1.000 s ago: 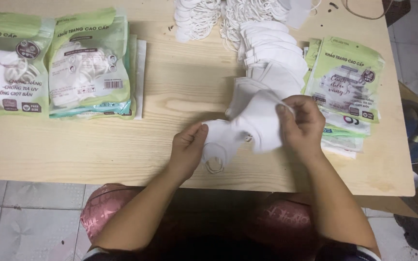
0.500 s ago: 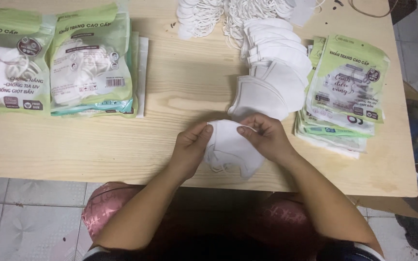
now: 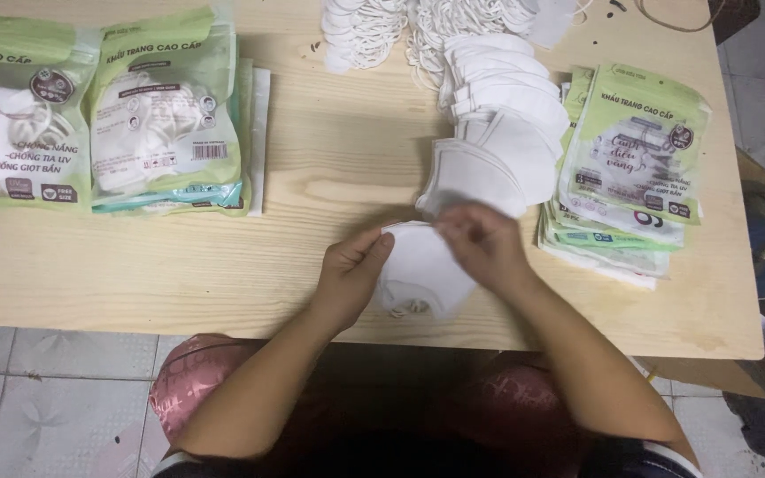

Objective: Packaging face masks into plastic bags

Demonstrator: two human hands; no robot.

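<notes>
While we pinch a folded white mask (image 3: 418,265) at the wooden table's (image 3: 223,257) near edge, left hand (image 3: 351,274) grips firmly; right hand (image 3: 484,248), blurred, seemingly clasps it too.

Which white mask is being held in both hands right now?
The folded mask at the table's near edge, apart from the overlapping row behind it.

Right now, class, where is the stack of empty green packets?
In the head view, the stack of empty green packets lies on the table's right side, just right of the row of white masks.
</notes>
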